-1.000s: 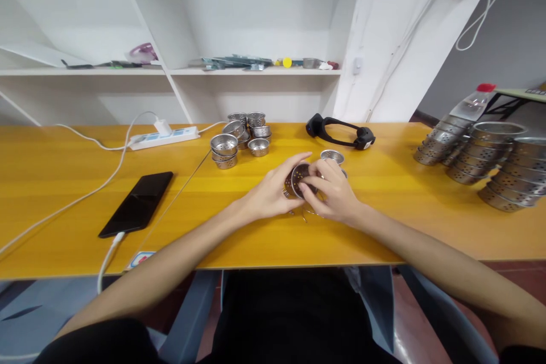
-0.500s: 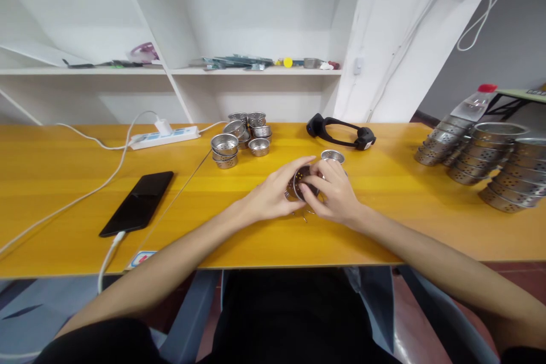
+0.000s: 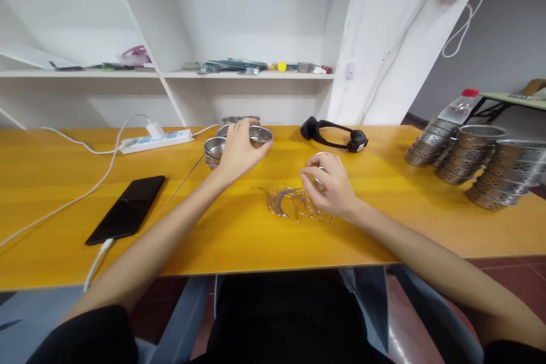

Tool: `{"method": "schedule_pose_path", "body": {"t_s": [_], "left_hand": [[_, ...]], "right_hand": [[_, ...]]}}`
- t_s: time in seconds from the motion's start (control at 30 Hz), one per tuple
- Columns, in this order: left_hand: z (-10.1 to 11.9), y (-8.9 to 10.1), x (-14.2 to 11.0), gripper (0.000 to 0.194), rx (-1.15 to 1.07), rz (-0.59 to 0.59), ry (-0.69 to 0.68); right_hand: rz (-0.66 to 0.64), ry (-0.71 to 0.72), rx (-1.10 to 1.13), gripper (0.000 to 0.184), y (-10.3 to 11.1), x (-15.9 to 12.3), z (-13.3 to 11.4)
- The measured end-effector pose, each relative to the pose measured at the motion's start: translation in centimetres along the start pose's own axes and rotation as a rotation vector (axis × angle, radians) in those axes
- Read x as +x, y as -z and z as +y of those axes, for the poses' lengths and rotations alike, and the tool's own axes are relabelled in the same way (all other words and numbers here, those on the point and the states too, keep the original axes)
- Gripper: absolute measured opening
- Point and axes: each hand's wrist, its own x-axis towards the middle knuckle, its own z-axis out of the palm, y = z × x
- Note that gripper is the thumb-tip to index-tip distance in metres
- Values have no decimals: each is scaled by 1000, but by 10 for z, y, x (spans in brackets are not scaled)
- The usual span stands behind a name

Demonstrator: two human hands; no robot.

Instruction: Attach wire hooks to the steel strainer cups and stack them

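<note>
My left hand [image 3: 242, 151] is over the cluster of small perforated metal cups [image 3: 214, 151] at the back. Its fingers and thumb are closed around one perforated metal cup [image 3: 261, 135], which tilts slightly in the grip. Closer to the middle, my right hand [image 3: 329, 185] has thumb and fingers drawn together in a pinch; anything between them is too small or hidden to tell. Another perforated cup [image 3: 321, 181] shows partly behind those fingers. Between the hands and nearer the front edge lies a loose heap of thin, curved metal wires [image 3: 279, 202].
Stacked perforated cups [image 3: 480, 151] stand at the right, near a bottle with a red cap [image 3: 463, 107]. A black headset [image 3: 335, 133] lies at the back. On the left are a phone [image 3: 128, 209] with its cable and a power strip [image 3: 157, 141].
My left hand has left the cup both hands were around and moved left and back to the cluster, where it grips a cup. The right hand stayed near its place, uncovering the wires.
</note>
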Motion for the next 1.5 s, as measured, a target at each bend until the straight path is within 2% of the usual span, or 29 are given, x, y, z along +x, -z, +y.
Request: {"method": "schedule_pose_path", "body": {"t_s": [0.1,0.27,0.4,0.53,0.7,0.83,0.9,1.0,1.1,1.2,1.3,1.5], "left_hand": [[-10,-10,16,43,225,-81,34],[-16,-28,14,45,520,-187,119],[-25,-35,10,47,572,-236,95],[-35,-40,10,48,574,-235,36],[-38,-40,10,41,487,-200,13],[-25,-29,-5,30,309,-157,-156],[-11,-21,-20,24,162,-249,-271],[11,-14,-45,23,-84,-473,-337],[24,-15,-61,25,-120,-583,-410],[27,-20,-65,25,-106,-639,-446],[24,-24,-65,24,-114,-678,-460],[22,-29,-66,15,-145,-655,-435]], "right_hand": [[-58,-32,-21,12,-2,-1,1],[-131,-105,-28,15,-3,-3,5],[-152,-140,-18,17,-4,-3,9],[-167,-153,-4,18,-4,-3,9],[-175,-150,-16,18,-4,-2,10],[-139,-190,-151,18,-2,-1,17],[-135,-220,-255,21,-1,-2,22],[-191,-267,-347,26,-4,-6,32],[-257,-299,-374,21,-8,-9,39],[-313,-315,-308,18,-12,-10,42],[-361,-314,-182,23,-14,-11,45],[-400,-204,104,29,-17,-11,53]]}}
